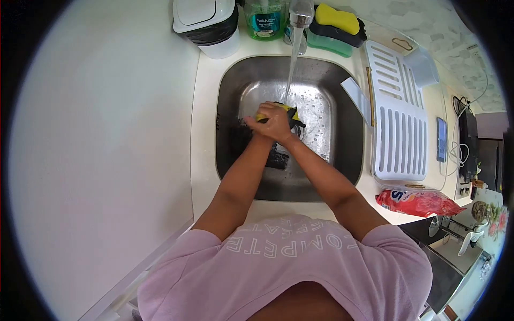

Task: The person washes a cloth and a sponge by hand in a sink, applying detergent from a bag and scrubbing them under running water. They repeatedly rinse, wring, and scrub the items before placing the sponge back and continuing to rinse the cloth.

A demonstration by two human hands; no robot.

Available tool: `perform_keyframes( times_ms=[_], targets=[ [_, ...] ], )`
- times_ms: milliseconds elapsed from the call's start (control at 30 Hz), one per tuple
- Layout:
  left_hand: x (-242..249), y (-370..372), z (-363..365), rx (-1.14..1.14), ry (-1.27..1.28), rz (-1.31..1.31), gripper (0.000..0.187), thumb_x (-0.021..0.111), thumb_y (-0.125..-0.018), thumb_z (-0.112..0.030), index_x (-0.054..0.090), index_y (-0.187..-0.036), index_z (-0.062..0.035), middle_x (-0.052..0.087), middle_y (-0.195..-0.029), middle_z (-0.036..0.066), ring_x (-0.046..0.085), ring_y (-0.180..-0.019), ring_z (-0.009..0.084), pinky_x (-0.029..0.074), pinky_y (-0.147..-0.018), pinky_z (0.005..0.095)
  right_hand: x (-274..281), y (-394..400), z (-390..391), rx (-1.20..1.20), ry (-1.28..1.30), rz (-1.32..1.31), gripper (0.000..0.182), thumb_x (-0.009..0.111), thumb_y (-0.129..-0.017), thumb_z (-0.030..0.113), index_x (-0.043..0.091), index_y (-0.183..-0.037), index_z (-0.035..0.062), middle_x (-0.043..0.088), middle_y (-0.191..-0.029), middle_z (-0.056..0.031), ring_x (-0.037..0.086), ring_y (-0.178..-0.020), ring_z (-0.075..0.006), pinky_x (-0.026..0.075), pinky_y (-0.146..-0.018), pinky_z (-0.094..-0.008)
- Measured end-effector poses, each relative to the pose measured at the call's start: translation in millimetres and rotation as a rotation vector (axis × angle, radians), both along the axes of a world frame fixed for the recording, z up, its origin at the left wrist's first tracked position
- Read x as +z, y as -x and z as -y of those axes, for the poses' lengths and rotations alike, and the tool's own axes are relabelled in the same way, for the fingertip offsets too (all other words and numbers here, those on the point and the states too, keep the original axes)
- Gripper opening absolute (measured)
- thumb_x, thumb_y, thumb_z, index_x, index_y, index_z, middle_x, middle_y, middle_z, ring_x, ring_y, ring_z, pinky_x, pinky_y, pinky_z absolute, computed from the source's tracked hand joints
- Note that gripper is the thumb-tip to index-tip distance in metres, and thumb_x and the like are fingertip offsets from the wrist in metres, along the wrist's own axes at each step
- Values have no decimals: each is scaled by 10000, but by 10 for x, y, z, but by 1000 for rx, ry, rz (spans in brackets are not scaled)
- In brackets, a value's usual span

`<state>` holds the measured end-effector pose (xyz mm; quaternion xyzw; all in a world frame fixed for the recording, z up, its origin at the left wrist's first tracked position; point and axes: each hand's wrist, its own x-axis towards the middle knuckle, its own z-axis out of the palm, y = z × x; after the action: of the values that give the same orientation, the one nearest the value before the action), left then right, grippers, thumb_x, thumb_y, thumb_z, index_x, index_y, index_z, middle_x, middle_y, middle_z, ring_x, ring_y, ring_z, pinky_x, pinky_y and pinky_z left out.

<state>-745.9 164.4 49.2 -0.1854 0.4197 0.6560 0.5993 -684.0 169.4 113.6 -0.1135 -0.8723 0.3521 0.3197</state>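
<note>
Steel sink (pixel 241 80) with the tap (pixel 301 13) running. Right hand (pixel 276 122) has its fingers curled closed around some wet-looking black-and-yellow item (pixel 289 112) over the basin; left hand (pixel 261 135) is tucked underneath, can't tell what its fingers are doing.

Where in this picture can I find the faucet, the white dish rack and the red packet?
Faucet (pixel 301 16): head view, on its metal spout head.
White dish rack (pixel 401 142): head view, on its slatted surface.
Red packet (pixel 416 203): head view, on the middle of its wrapper.
</note>
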Motion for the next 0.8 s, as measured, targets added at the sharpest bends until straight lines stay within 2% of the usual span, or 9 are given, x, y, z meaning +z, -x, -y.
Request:
perform_keyframes(
  times_ms=[200, 267, 333, 400, 467, 500, 600, 633, 800],
  targets=[
    [-72, -231, -14, 115, 297, -77, 164, 478, -792, -235, 539, -789, -83, 561, -789, 78, 547, -636, 156, 433, -504, 316, -491, -67, -416, -596, 539, -22, 185, 626, -650, 150, 572, -583, -14, 552, -542, -144, 555, -466, -208, 428, -474, -316],
    [-579, -40, -58, -378, 139, -704, 173, 465, -801, -212, 547, -799, -60, 561, -756, 88, 546, -570, 184, 424, -461, 308, -353, -106, -310, -626, 461, -11, 175, 611, -654, 142, 579, -596, -20, 546, -523, -148, 545, -444, -203, 428, -467, -310],
    [-360, -58, -63, -326, 106, -627, 187, 463, -812, -222, 541, -828, -53, 562, -767, 88, 552, -586, 191, 437, -482, 318, -229, -114, -139, -474, 357, -159, 203, 580, -685, 106, 516, -540, -22, 479, -455, -38, 433, -475, -72, 376, -448, -265],
    [75, -76, 12, -223, 66, -480, 221, 458, -833, -242, 530, -885, -40, 564, -790, 87, 565, -619, 204, 464, -524, 336, -368, -196, -233, -500, 533, -204, 166, 589, -644, 111, 537, -573, -30, 529, -496, -136, 507, -450, -156, 417, -483, -303],
    [336, -51, 71, -119, 19, -336, 260, 452, -854, -262, 518, -943, -27, 566, -812, 87, 577, -653, 216, 490, -566, 355, -514, -329, -558, -423, 646, 357, 220, 596, -624, 97, 558, -812, -13, 592, -703, -139, 554, -633, -162, 428, -591, -299],
    [349, 15, 90, -157, -71, -216, 270, 503, -835, -273, 514, -946, -26, 563, -802, 94, 581, -645, 215, 503, -588, 346, -796, -310, -712, -271, 625, 220, 613, 619, -607, 119, 406, -1178, 53, 547, -1027, -158, 516, -942, -236, 402, -769, -322],
    [652, 18, 150, -369, 19, -351, 276, 561, -802, -244, 523, -951, -15, 572, -823, 92, 586, -671, 213, 508, -597, 352, -744, -392, -845, -9, 162, 443, 881, 668, -583, 153, 183, -1316, 86, 440, -1195, -152, 379, -1126, -293, 320, -910, -328],
    [753, 33, 179, -367, 20, -354, 276, 561, -802, -244, 523, -951, -15, 572, -823, 92, 586, -671, 213, 508, -597, 352, -782, -330, -879, -68, 415, 710, 842, 704, -587, 187, 262, -1291, 53, 451, -1186, -150, 340, -1165, -294, 277, -967, -343],
    [975, 236, 388, -129, -238, -201, 315, 634, -738, -219, 557, -946, 5, 594, -900, 105, 599, -748, 222, 501, -681, 353, -369, -491, -852, 123, 971, 494, 550, 670, -699, 143, 449, -1191, 39, 474, -1191, -108, 420, -1127, -210, 336, -943, -350]
  ],
)
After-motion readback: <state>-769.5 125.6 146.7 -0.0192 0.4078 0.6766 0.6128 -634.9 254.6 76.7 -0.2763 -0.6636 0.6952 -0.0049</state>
